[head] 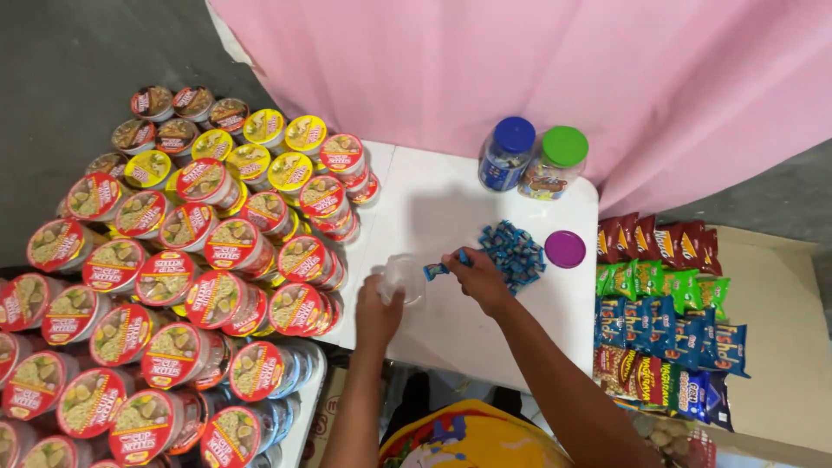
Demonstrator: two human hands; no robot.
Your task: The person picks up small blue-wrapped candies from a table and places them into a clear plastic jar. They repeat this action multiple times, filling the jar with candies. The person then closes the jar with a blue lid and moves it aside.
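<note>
Left hand (378, 305): clamped around a clear plastic jar (404, 277), gripping it from the near side, mouth tipped toward the right.
Right hand (479, 276): fingers pinched shut on a blue wrapped candy (436, 270), held right at the jar's mouth.
Candy to jar: just beside the opening, touching or nearly so (hard to say which), its long axis running left-right, pointing into the jar.
Candy pile (514, 250): a heap of the same blue wrapped sweets on the white worktop (433, 208), just right of the right hand and beyond its knuckles.
Nearer hand: the right one sits between jar and pile, so it is far closer to the pile; the left is on the jar's other side.
Purple lid (565, 249): lying flat on the worktop just right of the pile, apart from the jar.
Back edge: two lidded jars, blue-capped (506, 154) and green-capped (554, 163), standing side by side, well apart from the hands.
Flanks: stacked instant noodle cups (199, 260) to the left, snack packets (663, 303) to the right.
</note>
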